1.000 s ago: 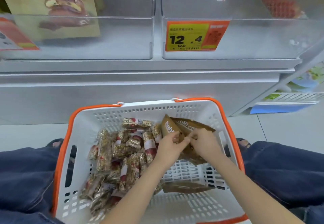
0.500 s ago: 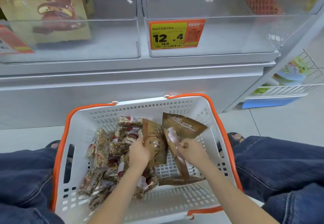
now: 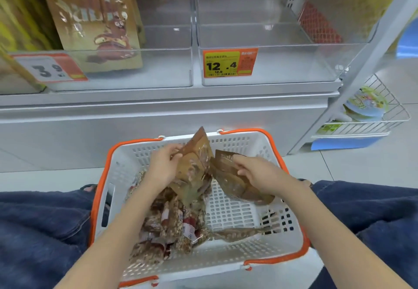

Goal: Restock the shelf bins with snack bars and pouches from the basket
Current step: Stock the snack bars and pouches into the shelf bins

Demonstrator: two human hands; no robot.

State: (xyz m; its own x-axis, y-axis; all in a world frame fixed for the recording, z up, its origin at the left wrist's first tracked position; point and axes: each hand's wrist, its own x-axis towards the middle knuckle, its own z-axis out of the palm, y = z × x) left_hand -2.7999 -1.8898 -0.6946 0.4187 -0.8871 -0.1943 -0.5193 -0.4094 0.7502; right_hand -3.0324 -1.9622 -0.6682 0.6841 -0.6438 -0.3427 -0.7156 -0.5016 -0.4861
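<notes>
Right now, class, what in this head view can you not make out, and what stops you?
- Print on the brown pouches: blurred by motion.
- Snack bars beneath the left hand: covered by the forearm.
- Small text on the 12.4 price tag: too small.
- Red mesh item in the clear bin: cut off by the upright.

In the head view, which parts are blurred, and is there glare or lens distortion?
Head view: the brown pouches in both hands and the left price tag are motion-blurred; small glare spots mark the clear bins; the wide lens tilts the shelf upright.
</notes>
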